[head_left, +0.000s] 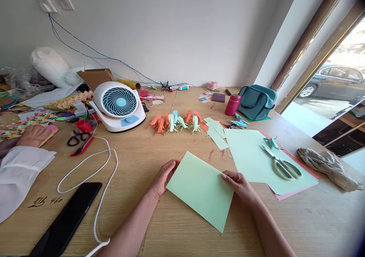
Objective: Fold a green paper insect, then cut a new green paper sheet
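A light green paper sheet (203, 190) lies tilted on the wooden table (159, 150) in front of me. My left hand (164, 177) rests at the sheet's left edge, fingers curled against it and pinching that edge. My right hand (238, 184) presses on the sheet's right corner with fingers bent over the paper. Behind the sheet stands a row of folded orange and green paper figures (176, 122).
A stack of green and pink sheets (251, 154) with scissors (282, 165) lies at right, beside a crumpled cloth (327, 165). A white desk fan (119, 105), white cable (97, 165) and black phone (67, 219) sit at left. Another person's hand (34, 135) and white sleeve are far left. Teal bag (256, 102) and pink bottle (232, 105) stand behind.
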Tool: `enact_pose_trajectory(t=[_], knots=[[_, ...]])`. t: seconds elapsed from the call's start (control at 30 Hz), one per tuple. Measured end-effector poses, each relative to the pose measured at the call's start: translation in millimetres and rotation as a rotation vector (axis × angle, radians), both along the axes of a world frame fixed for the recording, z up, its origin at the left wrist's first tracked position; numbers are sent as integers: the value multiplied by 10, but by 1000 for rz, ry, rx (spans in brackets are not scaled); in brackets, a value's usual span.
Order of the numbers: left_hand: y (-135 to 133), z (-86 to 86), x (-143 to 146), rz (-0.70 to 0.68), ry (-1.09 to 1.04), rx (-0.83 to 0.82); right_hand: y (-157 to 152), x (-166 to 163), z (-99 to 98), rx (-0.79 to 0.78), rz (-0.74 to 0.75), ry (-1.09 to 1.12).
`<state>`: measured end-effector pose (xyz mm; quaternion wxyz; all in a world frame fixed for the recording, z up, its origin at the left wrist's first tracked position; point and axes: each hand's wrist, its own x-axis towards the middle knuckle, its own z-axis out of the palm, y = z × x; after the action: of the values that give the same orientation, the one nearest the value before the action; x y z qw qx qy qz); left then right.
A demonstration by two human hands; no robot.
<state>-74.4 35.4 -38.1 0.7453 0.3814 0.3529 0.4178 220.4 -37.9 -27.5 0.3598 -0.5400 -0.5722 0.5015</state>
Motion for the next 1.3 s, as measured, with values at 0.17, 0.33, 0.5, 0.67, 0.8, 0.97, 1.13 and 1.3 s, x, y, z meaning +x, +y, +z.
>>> enact_pose_trajectory(t=[0.17, 0.33, 0.5, 0.67, 0.8, 0.97, 1.13, 1.3], knots=[[51, -41, 25, 49, -157, -97, -15, 12, -85, 4, -132, 97], [13, -12, 143, 80, -278, -88, -18, 72, -227, -16, -287, 215], [-71, -14, 244, 92, -235, -33, 2, 146, -328, -41, -466, 345], [-128, 4, 289, -59, -133, 46, 37, 183, -345, -19, -660, 407], [-150, 40, 312, -95, -78, 101, 40, 162, -317, -4, -688, 363], [-190, 53, 354, -153, -132, 130, 34, 115, -319, 40, -710, 287], [-228, 52, 388, -154, -190, 111, 24, 105, -334, 26, -680, 215], [-200, 19, 366, -62, -241, 1, 14, -1, -250, 6, -569, 172]])
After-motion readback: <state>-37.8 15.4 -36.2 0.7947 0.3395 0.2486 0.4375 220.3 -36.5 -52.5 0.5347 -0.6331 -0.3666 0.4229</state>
